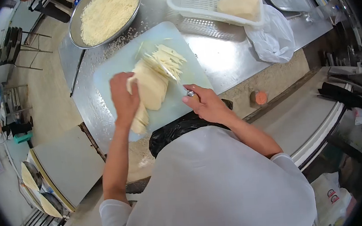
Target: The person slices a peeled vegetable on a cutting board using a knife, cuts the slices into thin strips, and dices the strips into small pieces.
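On the pale cutting board [194,66] lies a stack of broad, pale slices [152,87], which look like a peeled root vegetable. My left hand [124,96] rests on the stack's left side, fingers bent and gripping it. My right hand [208,104] is closed around the handle of a knife [170,74]. Its blade lies along the right edge of the stack. Thin cut strips [171,58] are heaped just beyond the blade. More slices [140,120] lie fanned near the board's front edge, below my left hand.
A metal bowl [134,17] of pale shreds stands at the back left. At the back right, a white plastic basket [200,13] holds a round, pale vegetable [239,3]. A white plastic bag [273,36] hangs at the table edge. Another person [12,127] is far left.
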Action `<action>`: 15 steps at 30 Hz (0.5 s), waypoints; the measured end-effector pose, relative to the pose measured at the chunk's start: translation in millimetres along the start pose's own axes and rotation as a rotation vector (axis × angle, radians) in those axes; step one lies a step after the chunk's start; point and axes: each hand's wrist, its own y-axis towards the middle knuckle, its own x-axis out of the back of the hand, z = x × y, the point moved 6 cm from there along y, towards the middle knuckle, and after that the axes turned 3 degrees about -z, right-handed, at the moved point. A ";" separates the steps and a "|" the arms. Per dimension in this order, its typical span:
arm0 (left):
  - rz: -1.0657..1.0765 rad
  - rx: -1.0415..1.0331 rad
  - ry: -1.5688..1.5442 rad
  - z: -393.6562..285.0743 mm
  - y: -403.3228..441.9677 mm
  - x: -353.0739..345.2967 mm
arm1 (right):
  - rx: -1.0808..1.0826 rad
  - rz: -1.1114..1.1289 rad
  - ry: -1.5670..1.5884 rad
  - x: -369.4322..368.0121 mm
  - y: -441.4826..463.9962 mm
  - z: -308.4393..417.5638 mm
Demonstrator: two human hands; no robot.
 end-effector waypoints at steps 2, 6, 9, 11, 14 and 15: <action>0.030 0.014 -0.013 -12.4 -14.1 -16.7 | -0.133 0.029 0.096 0.5 -9.0 0.7; 0.134 0.052 0.131 -8.9 -22.0 -48.2 | -0.135 0.053 0.061 -5.3 -13.4 11.2; 0.175 0.068 0.167 -3.8 -20.2 -53.8 | -0.091 0.048 -0.015 -12.5 -14.0 11.6; 0.183 0.080 0.186 -4.2 -16.5 -54.7 | -0.062 0.050 -0.058 -12.4 -15.9 23.6; 0.189 0.076 0.193 0.3 -17.8 -58.5 | -0.025 0.030 -0.183 -8.2 -10.5 28.3; 0.188 0.070 0.194 0.2 -16.8 -58.4 | -0.048 0.009 -0.183 -6.5 -10.7 27.0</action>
